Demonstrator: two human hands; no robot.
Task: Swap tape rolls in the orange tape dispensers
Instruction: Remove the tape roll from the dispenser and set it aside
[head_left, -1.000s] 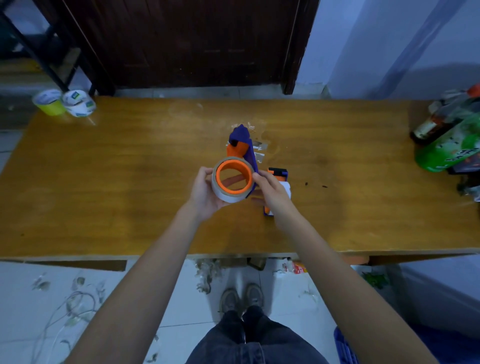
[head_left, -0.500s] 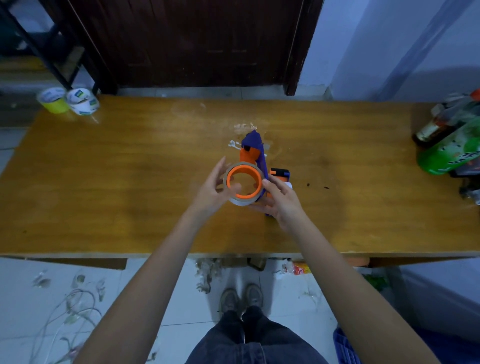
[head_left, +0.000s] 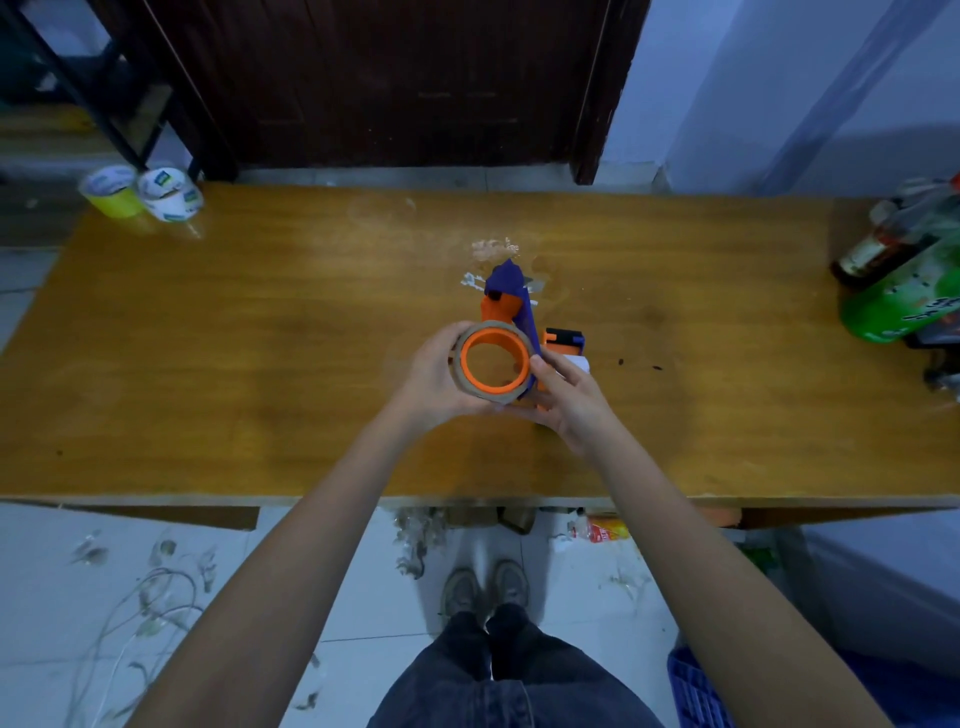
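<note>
I hold an orange and blue tape dispenser (head_left: 506, 296) above the middle of the wooden table (head_left: 260, 338). A brownish tape roll (head_left: 470, 387) sits around its orange hub, facing me. My left hand (head_left: 434, 376) curls around the roll's left side. My right hand (head_left: 571, 402) grips the dispenser's body and handle from the right. A second orange dispenser (head_left: 565, 345) lies on the table just behind my right hand, mostly hidden.
Two spare tape rolls, a yellow one (head_left: 111, 191) and a white one (head_left: 169, 193), stand at the table's far left corner. Bottles (head_left: 904, 275) crowd the far right edge. Bits of tape (head_left: 491, 249) stick to the table beyond the dispenser.
My left hand, its fingers spread off the roll half a second ago, has closed around the roll's left side again. The dispenser has stayed over the middle of the table.
</note>
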